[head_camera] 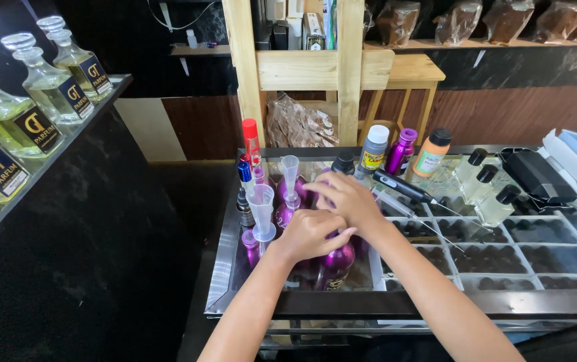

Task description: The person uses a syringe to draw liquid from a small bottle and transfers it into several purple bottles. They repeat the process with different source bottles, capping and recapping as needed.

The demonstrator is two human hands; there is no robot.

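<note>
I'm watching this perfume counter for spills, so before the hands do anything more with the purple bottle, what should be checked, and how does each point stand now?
1. Left hand on top of the purple bottle: ok, it covers the top.
2. Right hand steadying: ok, it lies across the left hand.
3. Bottle upright on the glass counter: ok.
4. Cap on or off: cannot tell, hidden by both hands.
5. Clear funnels close beside the left hand: not ok, they stand tall in small bottles and could be knocked.
6. Black syringe lying just behind the right hand: not ok, easily bumped.
</note>
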